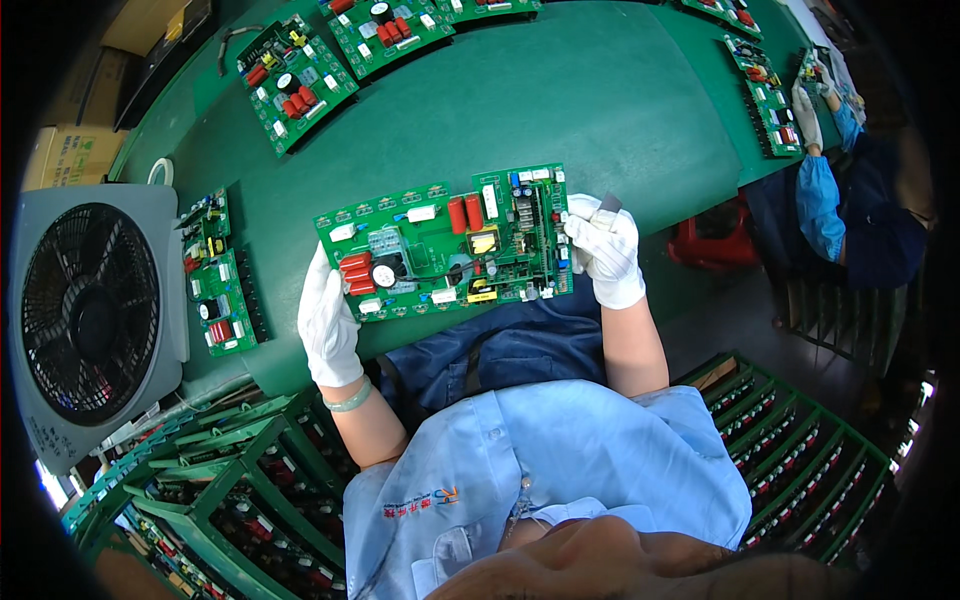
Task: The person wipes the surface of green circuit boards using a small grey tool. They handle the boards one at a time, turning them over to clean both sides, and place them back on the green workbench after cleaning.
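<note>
White gloves on both hands (330,320), pale green bangle (352,398) at the left wrist. Green board (445,250) dotted with red capacitors, a yellow part, white labels. Deep green desk (600,110). Light blue shirt (560,450). Grey fan (90,310), black grille. Green racks (800,440).

Circuit board (447,243) right of fan (90,310)

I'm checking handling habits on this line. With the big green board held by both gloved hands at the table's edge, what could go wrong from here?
The circuit board sits at the table edge, over the lap, so a loosened grip could drop it. The left hand only supports one end, so the board might tilt. The right hand also pinches a small grey piece, which may slip free.
</note>
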Action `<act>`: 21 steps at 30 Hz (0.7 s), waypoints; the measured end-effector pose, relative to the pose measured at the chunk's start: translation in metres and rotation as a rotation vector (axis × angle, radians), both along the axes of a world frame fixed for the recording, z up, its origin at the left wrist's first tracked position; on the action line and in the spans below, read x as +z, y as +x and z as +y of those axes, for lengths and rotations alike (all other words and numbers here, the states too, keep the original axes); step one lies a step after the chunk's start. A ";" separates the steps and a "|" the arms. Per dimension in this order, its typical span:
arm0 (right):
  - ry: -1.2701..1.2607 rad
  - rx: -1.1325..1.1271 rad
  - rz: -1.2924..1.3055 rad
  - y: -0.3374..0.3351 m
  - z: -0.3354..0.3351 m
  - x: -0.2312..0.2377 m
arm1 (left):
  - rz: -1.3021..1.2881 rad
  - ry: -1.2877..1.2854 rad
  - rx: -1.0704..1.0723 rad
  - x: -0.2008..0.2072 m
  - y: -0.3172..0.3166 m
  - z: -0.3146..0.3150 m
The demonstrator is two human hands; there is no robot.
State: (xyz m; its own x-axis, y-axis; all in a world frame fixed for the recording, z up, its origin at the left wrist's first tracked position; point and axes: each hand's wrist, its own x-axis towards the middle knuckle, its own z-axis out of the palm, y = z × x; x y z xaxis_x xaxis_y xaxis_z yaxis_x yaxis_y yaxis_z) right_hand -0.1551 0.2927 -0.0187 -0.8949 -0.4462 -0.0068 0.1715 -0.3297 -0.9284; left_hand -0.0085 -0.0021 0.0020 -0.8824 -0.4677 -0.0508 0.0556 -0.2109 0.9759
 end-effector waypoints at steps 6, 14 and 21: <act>-0.034 -0.075 -0.103 0.001 -0.011 -0.001 | 0.003 0.018 -0.050 0.004 -0.007 0.001; 0.589 0.064 0.018 -0.011 -0.005 0.032 | -0.211 -0.080 -0.066 0.002 -0.002 -0.013; 0.622 -0.088 0.213 -0.009 0.003 0.027 | -0.273 -0.442 0.118 0.015 0.006 -0.014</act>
